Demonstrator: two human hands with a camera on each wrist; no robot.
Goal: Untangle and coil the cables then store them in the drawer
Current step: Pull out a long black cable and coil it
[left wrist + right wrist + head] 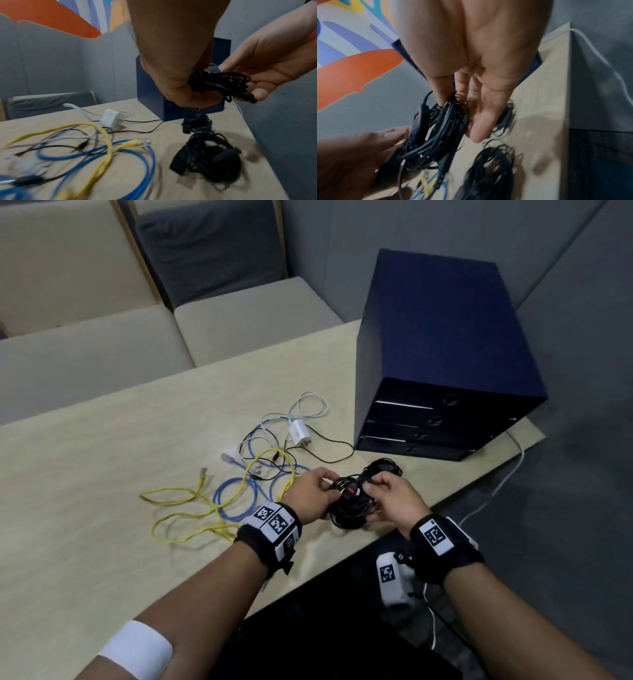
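Landmark for all places: the dark blue drawer unit (442, 364), standing at the far right of the table (102, 474), all drawer fronts closed.

Item 1. Black cable bundle (349, 505), held above the table's near edge, in front of the drawer unit and a little to its left. My left hand (310, 494) has fingers curled round the bundle's left side. My right hand (394, 498) pinches it from the right, thumb and forefinger near an inline piece with a red mark; the wrist view shows the other fingers fairly straight under the loops. Both grips narrow, both on this bundle.

Item 2. Second black bundle (205, 159), lying on the table just in front of the drawer unit, near my hands. Loosely wound; not held.

Item 3. Yellow cable (191, 508), blue cable (236, 494), white charger (298, 433) with its white lead, and a thin black lead, all crossing one another on the table, left of the drawer unit. Untouched, uncoiled.

Step in hand, as I judge it: tidying the held black coil, probably securing its end.

Next move calls for: keeping the loops together with one hand while the other is freed to pull a drawer open; otherwise the coil may spring apart. The tangled pile is yet to be sorted.
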